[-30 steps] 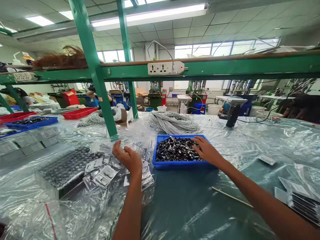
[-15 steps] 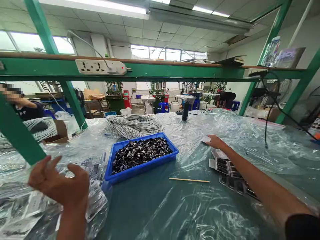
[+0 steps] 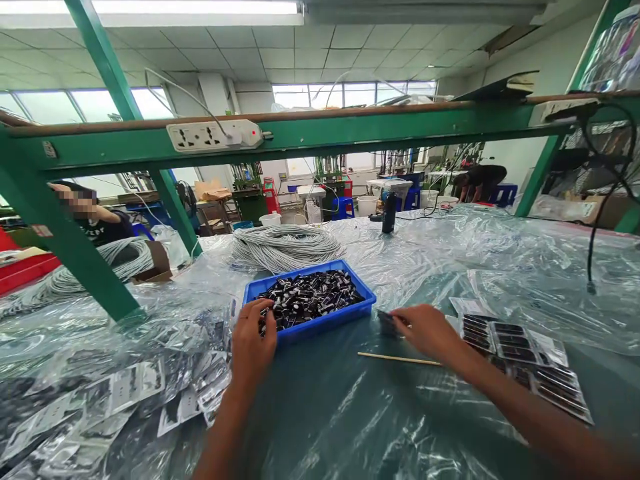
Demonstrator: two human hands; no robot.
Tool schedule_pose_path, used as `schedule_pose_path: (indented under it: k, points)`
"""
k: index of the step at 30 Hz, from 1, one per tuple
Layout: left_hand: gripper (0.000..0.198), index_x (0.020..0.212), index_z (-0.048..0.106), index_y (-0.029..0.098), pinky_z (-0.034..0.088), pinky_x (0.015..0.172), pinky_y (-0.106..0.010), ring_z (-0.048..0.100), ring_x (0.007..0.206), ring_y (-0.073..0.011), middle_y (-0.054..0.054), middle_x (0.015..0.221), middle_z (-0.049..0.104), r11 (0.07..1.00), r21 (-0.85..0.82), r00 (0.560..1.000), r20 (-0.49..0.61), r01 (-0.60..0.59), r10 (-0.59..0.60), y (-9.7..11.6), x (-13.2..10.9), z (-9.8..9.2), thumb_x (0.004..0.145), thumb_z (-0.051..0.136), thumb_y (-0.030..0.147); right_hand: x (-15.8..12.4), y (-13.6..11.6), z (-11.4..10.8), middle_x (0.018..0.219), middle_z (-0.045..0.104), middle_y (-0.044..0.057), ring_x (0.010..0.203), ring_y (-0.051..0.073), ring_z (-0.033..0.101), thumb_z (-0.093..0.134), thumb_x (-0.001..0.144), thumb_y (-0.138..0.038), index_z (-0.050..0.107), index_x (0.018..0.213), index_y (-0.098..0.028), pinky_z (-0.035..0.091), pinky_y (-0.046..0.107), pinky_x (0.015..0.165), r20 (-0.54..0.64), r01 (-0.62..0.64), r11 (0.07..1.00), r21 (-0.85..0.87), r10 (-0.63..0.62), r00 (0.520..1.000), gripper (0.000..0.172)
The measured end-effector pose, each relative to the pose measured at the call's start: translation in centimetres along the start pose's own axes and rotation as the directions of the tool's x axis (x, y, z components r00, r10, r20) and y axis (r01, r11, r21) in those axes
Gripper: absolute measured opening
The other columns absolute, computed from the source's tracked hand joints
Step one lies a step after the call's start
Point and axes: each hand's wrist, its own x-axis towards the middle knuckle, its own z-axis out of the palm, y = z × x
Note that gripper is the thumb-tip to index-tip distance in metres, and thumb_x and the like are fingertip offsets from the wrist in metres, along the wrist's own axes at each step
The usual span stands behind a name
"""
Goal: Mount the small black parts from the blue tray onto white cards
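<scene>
Rests left hand (image 3: 253,343) on near-left rim of tray (image 3: 325,322), fingers curled down onto black parts (image 3: 310,300); cannot tell whether gripping any. Pinches dark packet (image 3: 387,323) closed in right hand (image 3: 425,330), just right of tray, just beyond stick (image 3: 400,359). Has filled packets (image 3: 515,343) lying at right, bags (image 3: 135,387) at near left, cable coil (image 3: 286,245) beyond tray.
</scene>
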Motion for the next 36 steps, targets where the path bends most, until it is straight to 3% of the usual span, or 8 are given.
schedule_pose_path:
  k: [3,6,8,11,16,20,22,36]
  points:
    - [0.026,0.099,0.059,0.02,0.053,0.081,-0.036,0.066,0.088,-0.0214,-0.008,0.099,0.066,0.998,-0.064,0.918,0.397,0.019,0.009,2.6,-0.8,0.4,0.092,0.043,0.039,-0.9,-3.6,0.4,0.104,0.075,0.006,0.09,0.023,0.069,0.047,0.092,-0.032,0.072,0.111,-0.025,0.049,0.03,0.076,0.048,0.204,0.932,0.3,-0.228,0.972,0.032]
    - [0.049,0.109,0.06,0.017,0.051,0.09,-0.043,0.064,0.102,-0.0293,-0.014,0.113,0.063,1.0,0.023,0.682,0.731,0.008,-0.022,5.8,-2.1,1.0,0.083,0.053,0.058,-1.1,-3.6,1.0,0.117,0.069,0.01,0.102,0.025,0.065,0.056,0.086,-0.031,0.068,0.115,-0.02,0.048,0.033,0.086,0.101,0.28,0.9,0.333,-0.329,0.939,0.033]
    - [0.064,0.114,0.059,0.014,0.048,0.096,-0.047,0.058,0.115,-0.0357,-0.019,0.124,0.058,0.995,0.096,0.535,0.842,-0.035,-0.062,7.3,-2.9,1.4,0.074,0.062,0.064,-1.2,-2.2,1.4,0.111,0.069,0.011,0.099,0.025,0.064,0.057,0.081,-0.022,0.067,0.11,-0.018,0.048,0.033,0.084,0.206,0.269,0.937,0.222,-0.314,0.927,0.03]
    - [0.059,0.122,0.055,0.013,0.044,0.102,-0.043,0.049,0.128,-0.035,-0.021,0.135,0.051,0.988,0.149,0.445,0.888,-0.045,-0.114,8.0,-3.6,2.2,0.077,0.064,0.051,-1.6,0.2,1.7,0.087,0.067,0.007,0.083,0.022,0.062,0.052,0.073,-0.006,0.065,0.091,-0.018,0.045,0.03,0.073,0.351,0.219,0.969,0.116,-0.247,0.903,0.025]
    - [0.063,0.129,0.05,0.015,0.04,0.107,-0.039,0.047,0.128,-0.0304,-0.016,0.131,0.051,0.998,0.016,0.437,0.898,0.055,-0.038,7.2,-4.3,3.1,0.076,0.068,0.045,-1.3,1.2,0.3,0.074,0.053,0.0,0.064,0.014,0.048,0.055,0.08,-0.018,0.056,0.081,-0.02,0.038,0.026,0.061,0.154,0.156,0.792,0.591,-0.3,0.941,0.003]
    - [0.061,0.121,0.055,0.016,0.045,0.099,-0.043,0.056,0.111,-0.0305,-0.014,0.12,0.055,0.994,-0.085,0.469,0.882,0.075,0.041,8.2,-5.4,3.8,0.073,0.071,0.051,0.5,-2.7,0.3,0.056,0.03,-0.009,0.043,0.006,0.019,0.059,0.082,-0.04,0.042,0.066,-0.021,0.018,0.022,0.042,-0.007,0.018,0.086,0.996,-0.125,0.992,0.03]
    - [0.059,0.119,0.055,0.015,0.046,0.097,-0.044,0.057,0.108,-0.0304,-0.014,0.117,0.055,0.99,-0.107,0.488,0.871,0.089,0.05,8.9,-5.7,4.0,0.074,0.07,0.05,1.6,-5.2,1.3,0.05,0.022,-0.01,0.04,0.005,0.012,0.058,0.081,-0.046,0.036,0.057,-0.021,0.012,0.022,0.04,0.013,-0.023,-0.123,0.992,-0.081,0.997,0.042]
    - [0.051,0.113,0.054,0.015,0.047,0.092,-0.043,0.057,0.105,-0.0292,-0.012,0.114,0.057,0.981,-0.149,0.517,0.853,0.122,0.065,8.9,-6.4,4.6,0.075,0.07,0.046,4.0,-7.3,4.1,0.045,0.021,-0.01,0.036,0.003,0.012,0.06,0.082,-0.048,0.036,0.051,-0.02,0.009,0.02,0.036,-0.001,0.01,-0.189,0.982,0.045,0.999,0.048]
